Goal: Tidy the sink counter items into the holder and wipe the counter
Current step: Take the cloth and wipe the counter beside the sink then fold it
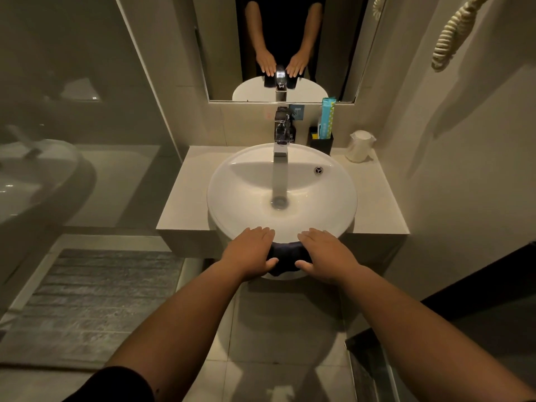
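Observation:
A dark cloth [285,258] hangs over the near rim of the round white sink [246,181]. My left hand [251,253] and my right hand [326,256] lie flat on the cloth's two ends, fingers stretched onto the rim, thumbs pressing the cloth's front. At the back right of the beige counter [374,198] stands a black holder [321,142] with a teal packet [327,117] and other small items upright in it. Beside it a white wrapped cup [359,146] stands on the counter.
A chrome tap [281,133] rises behind the basin, with a dark bottle behind it. The mirror [342,47] above reflects my arms. A coiled cord [452,36] hangs on the right wall. A grey mat [95,300] lies on the floor at left.

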